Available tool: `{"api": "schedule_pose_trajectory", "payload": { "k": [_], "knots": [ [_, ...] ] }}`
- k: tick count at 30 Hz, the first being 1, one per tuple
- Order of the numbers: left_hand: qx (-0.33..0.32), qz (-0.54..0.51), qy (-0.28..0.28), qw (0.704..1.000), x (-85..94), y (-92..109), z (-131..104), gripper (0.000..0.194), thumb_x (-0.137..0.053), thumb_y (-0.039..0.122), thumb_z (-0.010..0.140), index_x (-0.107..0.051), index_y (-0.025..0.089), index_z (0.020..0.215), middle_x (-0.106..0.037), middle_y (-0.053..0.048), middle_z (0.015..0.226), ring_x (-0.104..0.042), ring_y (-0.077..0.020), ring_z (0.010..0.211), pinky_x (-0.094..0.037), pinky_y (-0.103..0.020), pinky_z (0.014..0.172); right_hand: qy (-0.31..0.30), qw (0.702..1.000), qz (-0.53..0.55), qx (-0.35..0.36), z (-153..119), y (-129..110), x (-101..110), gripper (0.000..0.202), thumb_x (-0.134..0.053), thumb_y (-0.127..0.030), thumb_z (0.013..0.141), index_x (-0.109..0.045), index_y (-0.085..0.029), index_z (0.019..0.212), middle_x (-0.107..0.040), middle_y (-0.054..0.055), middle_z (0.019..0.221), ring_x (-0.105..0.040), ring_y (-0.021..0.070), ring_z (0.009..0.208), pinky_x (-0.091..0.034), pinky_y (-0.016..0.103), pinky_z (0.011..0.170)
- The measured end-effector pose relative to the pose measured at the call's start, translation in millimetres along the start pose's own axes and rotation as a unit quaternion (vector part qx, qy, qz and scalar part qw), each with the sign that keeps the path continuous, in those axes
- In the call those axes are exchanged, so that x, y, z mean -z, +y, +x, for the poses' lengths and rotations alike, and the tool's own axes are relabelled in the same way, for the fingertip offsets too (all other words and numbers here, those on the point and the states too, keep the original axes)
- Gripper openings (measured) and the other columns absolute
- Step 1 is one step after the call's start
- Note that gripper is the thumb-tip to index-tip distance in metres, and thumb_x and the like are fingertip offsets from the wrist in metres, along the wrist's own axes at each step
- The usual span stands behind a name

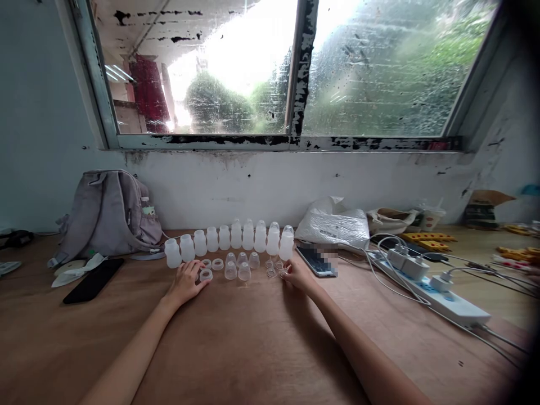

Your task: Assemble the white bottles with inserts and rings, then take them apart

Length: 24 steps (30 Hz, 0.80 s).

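Several frosted white bottles (212, 238) stand in a curved row on the wooden table. Those on the right carry clear domed caps; those on the left are open-topped. My left hand (186, 283) rests at the left end, fingers apart, beside white rings (206, 275). Between my hands several clear caps (244, 271) stand on the table. My right hand (296, 277) is at the right end, in front of the capped bottle (286, 243), its fingertips closed at small clear discs (270, 272). Whatever those fingertips hold is too small to make out.
A grey backpack (112, 214) and a black phone (93, 281) are at the left. Right of the bottles lie another phone (315, 261), a silvery bag (335, 223) and a white power strip (439, 292) with cables. A window (295, 140) is behind.
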<state>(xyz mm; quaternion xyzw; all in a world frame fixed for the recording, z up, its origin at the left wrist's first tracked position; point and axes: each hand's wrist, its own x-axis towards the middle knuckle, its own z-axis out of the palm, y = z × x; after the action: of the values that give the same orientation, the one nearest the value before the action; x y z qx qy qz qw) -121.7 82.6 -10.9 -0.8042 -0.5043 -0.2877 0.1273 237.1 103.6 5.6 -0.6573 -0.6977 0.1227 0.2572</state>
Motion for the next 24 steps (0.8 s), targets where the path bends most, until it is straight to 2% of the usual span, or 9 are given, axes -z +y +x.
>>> {"api": "schedule_pose_trajectory", "payload": {
  "k": [6,17,24],
  "knots": [
    [0.028,0.006,-0.011,1.000,-0.5,-7.5,-2.4,0.036,-0.053,0.041,0.071,-0.048,0.023,0.101,-0.054,-0.004,0.103,-0.048,-0.0238,0.098,-0.033,-0.037,0.083,-0.005,1.000,0.006,0.003,0.2,0.1,0.3,0.015,-0.056,-0.018,0.063,-0.052,-0.015,0.078,-0.055,0.003,0.071,-0.053,0.0145,0.066,-0.035,0.021,0.056],
    [0.024,-0.012,-0.034,0.999,1.0,-10.2,-2.8,0.039,-0.048,0.044,0.074,-0.047,0.025,0.109,-0.052,-0.003,0.111,-0.045,-0.0226,0.103,-0.032,-0.037,0.088,-0.013,1.000,0.025,-0.003,0.9,1.9,1.2,0.018,-0.058,-0.018,0.062,-0.051,-0.015,0.079,-0.056,0.002,0.070,-0.053,0.0133,0.064,-0.036,0.020,0.055],
    [0.012,-0.022,-0.040,0.999,1.0,-8.8,-2.2,0.032,-0.031,0.035,0.085,-0.046,0.026,0.112,-0.051,-0.004,0.113,-0.044,-0.0198,0.105,-0.031,-0.037,0.089,-0.006,0.999,0.044,-0.006,0.6,2.9,0.5,0.018,-0.057,-0.014,0.062,-0.052,-0.016,0.080,-0.057,0.002,0.070,-0.054,0.0126,0.063,-0.036,0.020,0.054]
  ]
}}
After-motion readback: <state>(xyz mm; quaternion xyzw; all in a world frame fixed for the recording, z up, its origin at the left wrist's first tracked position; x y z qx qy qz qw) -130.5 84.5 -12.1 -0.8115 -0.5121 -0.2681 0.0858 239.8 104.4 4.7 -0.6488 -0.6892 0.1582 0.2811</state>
